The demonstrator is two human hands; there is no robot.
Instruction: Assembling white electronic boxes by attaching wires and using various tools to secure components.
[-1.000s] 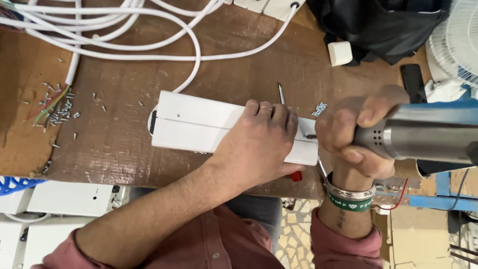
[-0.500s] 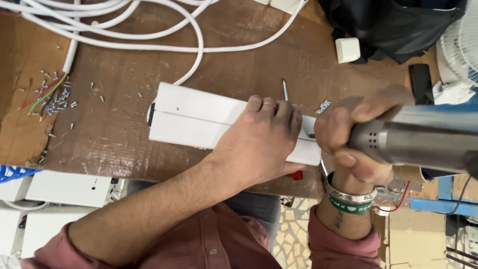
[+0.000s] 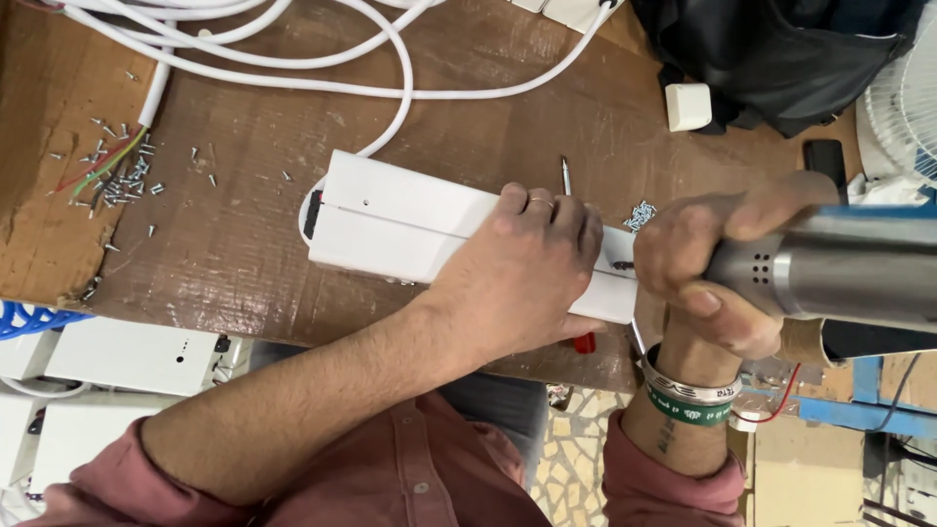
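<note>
Head view: a long white plastic casing [image 3: 410, 220] was seen lying flat on the brown wooden desk [image 3: 244, 283], and it was pressed down by the left hand [image 3: 527, 268], whose fingers [image 3: 547, 217] were spread flat over the right part of the casing rather than curled around it. A ring was worn on one of those fingers. Just to the right of these fingertips, the right hand [image 3: 708, 268] was wrapped tightly around the grey metal barrel of a power tool [image 3: 830, 273], the fingers closed on it and the thumb laid along its underside. The tip of the tool was hidden behind the right hand, so whether it touched the casing could not be told. A dark hole in the casing was seen between the two hands. Bangles and a green band were worn on the right wrist.

Beyond the left fingertips, a thin driver bit [image 3: 565, 176] lay on the desk, and a small heap of screws [image 3: 641, 215] lay just above the right knuckles. Well to the left of the hands, more loose screws [image 3: 122, 181] were scattered beside coloured wire ends. White cables [image 3: 293, 59] were looped across the far side of the desk, one of them running into the left end of the casing. A small white adapter [image 3: 688, 105] lay beside a black bag [image 3: 781, 59], well beyond the right hand.
</note>
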